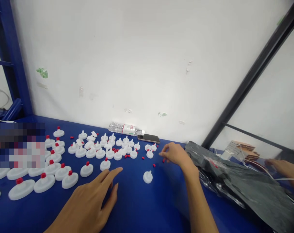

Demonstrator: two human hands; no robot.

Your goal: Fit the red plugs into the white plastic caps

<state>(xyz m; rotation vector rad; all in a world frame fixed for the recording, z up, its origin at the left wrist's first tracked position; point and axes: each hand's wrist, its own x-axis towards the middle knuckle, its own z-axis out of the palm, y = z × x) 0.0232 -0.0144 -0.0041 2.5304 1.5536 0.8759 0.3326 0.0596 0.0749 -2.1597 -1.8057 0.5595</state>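
Note:
My left hand (95,194) hovers over the near side of the blue table, thumb and forefinger apart, holding nothing visible. Close beyond its fingertips stands a white round lid with a red-capped spout (105,165). To the right, my right hand (174,153) is low over the table with its fingers bent together in a pinch; whatever is between the fingertips is too small to make out. A small red cap (163,160) shows just under those fingers, and another red cap (154,165) lies nearby. Between my hands rests a white lid with a bare spout (148,177).
Many uncapped white lids (91,152) and loose red caps fill the table's middle; red-capped lids (44,183) stand at left. A water bottle (125,128) and a phone (148,138) lie along the wall. At right sits a grey plastic bag (239,181).

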